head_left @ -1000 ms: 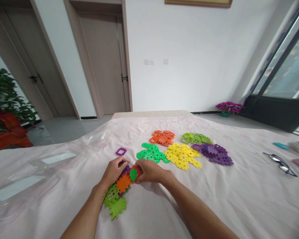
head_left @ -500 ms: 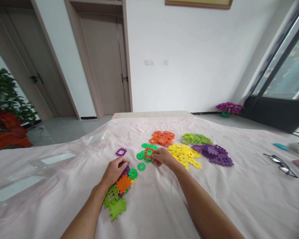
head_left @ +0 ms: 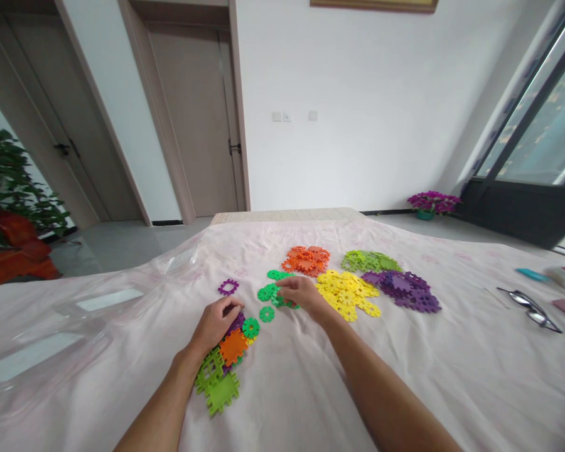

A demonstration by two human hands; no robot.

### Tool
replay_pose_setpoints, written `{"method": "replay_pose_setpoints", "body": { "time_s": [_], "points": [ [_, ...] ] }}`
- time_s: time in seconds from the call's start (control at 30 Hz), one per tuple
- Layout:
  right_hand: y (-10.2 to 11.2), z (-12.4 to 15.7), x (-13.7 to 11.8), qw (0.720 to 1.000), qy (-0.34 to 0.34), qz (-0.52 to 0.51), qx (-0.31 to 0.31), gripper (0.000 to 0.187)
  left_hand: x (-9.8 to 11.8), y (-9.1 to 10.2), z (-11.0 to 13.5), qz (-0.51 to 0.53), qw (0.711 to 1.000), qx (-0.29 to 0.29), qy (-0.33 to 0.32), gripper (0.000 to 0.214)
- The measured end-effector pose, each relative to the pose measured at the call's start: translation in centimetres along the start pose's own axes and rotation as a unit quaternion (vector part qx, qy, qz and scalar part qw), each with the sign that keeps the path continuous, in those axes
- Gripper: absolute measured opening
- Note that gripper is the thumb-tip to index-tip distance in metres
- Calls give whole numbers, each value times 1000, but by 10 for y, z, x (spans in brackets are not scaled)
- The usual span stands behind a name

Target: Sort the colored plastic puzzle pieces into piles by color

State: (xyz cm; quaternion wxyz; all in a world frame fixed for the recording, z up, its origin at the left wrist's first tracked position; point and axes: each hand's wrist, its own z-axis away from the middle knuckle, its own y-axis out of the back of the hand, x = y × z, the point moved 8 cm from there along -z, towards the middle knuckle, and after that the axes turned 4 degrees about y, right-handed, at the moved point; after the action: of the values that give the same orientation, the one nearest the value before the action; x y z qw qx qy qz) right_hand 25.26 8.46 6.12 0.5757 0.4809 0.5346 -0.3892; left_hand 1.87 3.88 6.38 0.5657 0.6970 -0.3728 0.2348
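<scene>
My left hand (head_left: 215, 324) rests curled on a joined cluster of plastic pieces (head_left: 222, 370), made of an orange square, light green squares and a purple part under the fingers. A green round piece (head_left: 251, 327) sits at the cluster's right edge. My right hand (head_left: 302, 292) lies on the green pile (head_left: 269, 291), with bent fingers pressed onto the pieces. What those fingers hold is hidden. A loose green round piece (head_left: 266, 314) lies between the hands. A purple frame piece (head_left: 228, 287) lies alone above my left hand.
Sorted piles lie beyond on the pink sheet (head_left: 452, 376): orange (head_left: 307, 259), light green (head_left: 370, 260), yellow (head_left: 348, 294), purple (head_left: 405, 290). Glasses (head_left: 530, 309) and small items lie far right. A clear plastic bag (head_left: 51, 326) lies at left.
My right hand left the cluster carrying an orange frame piece and moved up to the green pile. That orange piece no longer shows. My left hand stayed on the cluster.
</scene>
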Motion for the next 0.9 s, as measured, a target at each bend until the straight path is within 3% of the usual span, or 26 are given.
{"method": "replay_pose_setpoints", "body": {
  "time_s": [0.17,0.3,0.37,0.57,0.67,0.77,0.83,0.9],
  "points": [
    [-57,18,-14,968,82,191,-141,41,1,0,0,-1,1000,-5,4,29],
    [-80,32,-19,914,149,345,-150,43,0,-1,1,-2,1000,-6,-1,27],
    [-80,33,-18,911,147,362,-130,37,0,-1,1,-4,1000,-5,-2,26],
    [-66,21,-8,949,93,284,-102,13,-1,-1,0,-4,1000,-5,0,26],
    [-39,14,-13,947,85,309,13,14,-1,-1,-1,-4,1000,-3,1,27],
    [-20,16,-24,925,108,348,107,34,-2,-1,-1,-3,1000,-3,2,27],
    [-23,18,-30,920,134,356,91,34,-2,-1,-1,-3,1000,-5,2,27],
    [-39,20,-28,926,144,350,6,26,-2,-2,0,-2,1000,-7,3,26]
  ]
}}
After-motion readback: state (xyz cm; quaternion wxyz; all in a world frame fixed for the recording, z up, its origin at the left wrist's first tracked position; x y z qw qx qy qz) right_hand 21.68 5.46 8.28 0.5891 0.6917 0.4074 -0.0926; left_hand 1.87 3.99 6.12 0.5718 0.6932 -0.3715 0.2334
